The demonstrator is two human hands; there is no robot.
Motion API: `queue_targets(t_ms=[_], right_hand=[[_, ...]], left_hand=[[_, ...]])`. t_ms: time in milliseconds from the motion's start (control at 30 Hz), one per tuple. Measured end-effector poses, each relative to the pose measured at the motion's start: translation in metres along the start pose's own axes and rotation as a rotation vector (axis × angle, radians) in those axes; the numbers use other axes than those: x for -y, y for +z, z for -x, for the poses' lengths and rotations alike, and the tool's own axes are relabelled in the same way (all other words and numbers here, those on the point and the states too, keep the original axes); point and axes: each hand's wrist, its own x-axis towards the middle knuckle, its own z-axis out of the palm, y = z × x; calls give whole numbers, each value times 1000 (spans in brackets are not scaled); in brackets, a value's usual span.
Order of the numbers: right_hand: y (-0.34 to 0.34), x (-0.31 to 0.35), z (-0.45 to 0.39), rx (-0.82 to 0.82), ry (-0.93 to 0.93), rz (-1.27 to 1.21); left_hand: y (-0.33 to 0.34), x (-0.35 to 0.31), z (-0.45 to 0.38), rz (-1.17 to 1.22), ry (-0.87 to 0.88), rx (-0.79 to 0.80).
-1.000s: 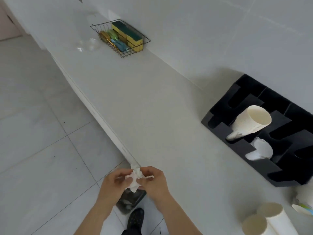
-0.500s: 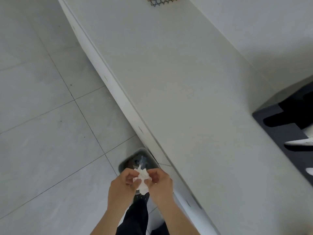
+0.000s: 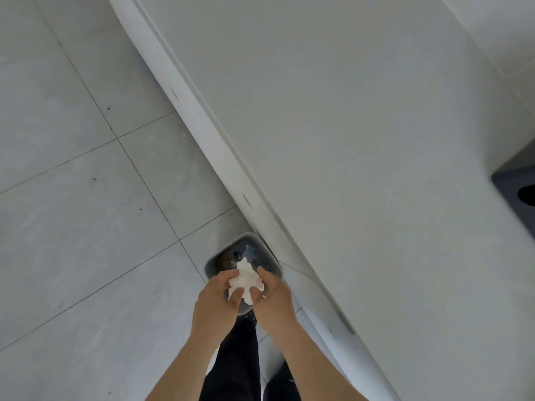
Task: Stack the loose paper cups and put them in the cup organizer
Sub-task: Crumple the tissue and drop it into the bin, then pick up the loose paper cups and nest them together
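A crumpled white paper wad (image 3: 245, 280) is pinched between my left hand (image 3: 215, 299) and my right hand (image 3: 272, 296), both closed on it. The hands hover directly above a small grey trash bin (image 3: 215, 260) standing on the floor against the counter's base. Only a dark corner of the black cup organizer (image 3: 512, 186) shows at the right edge, on the white counter (image 3: 362, 140). No paper cups are in view.
The counter's front edge (image 3: 202, 131) runs diagonally from top left to bottom right. Grey floor tiles (image 3: 72, 198) fill the left side. My dark trouser legs (image 3: 240, 363) are below the hands.
The view has tilted down and away from the counter. The cups and most of the organizer have left the frame. My hands still hold the wad, which is now over the bin.
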Motion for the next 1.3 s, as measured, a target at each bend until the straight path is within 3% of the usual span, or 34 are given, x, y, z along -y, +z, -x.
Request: queue_targets(t_ms=[267,533,867,1100,1300], right_hand=[[-22,3,16,61,-55,357],[-48,29,52,5,-330,714],[-82,96,101,-227,-610,738],[-168,84,135,-428,-542,668],[-245,14,166,-602,-326,582]], left_hand=[[-16,7,0,-311,22,40],[-59,-23,18,-566,244,45],[-135,-100,47,-703,490,-125],[-126,-183,60,-740,703,-139],[-55,-266,76,-773,954,-57]])
